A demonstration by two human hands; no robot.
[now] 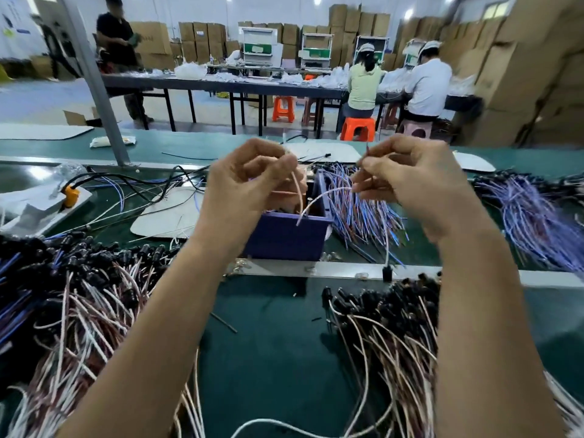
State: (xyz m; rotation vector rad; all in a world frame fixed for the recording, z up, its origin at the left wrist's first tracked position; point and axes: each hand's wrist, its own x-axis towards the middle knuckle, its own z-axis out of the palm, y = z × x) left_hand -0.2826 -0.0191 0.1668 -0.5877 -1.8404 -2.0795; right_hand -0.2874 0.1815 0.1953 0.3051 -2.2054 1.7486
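Note:
Both my hands are raised above a blue box (286, 240) at the middle of the green bench. My left hand (249, 181) pinches a thin pink-white wire (297, 192) that curves down toward the box. My right hand (407, 181) pinches a white wire (325, 196), which arcs left and down, its free end over the box's near rim. A short dark pin or wire tip (367, 151) sticks up from my right fingertips. The two hands are apart, with a gap between them.
Heaps of red-white wires with black plugs lie at the near left (79, 298) and near right (392, 324). Blue-purple wire bundles (363, 210) spread right of the box, and more (531, 213) lie at the far right. A metal rail (347, 270) crosses the bench. People sit at a far table.

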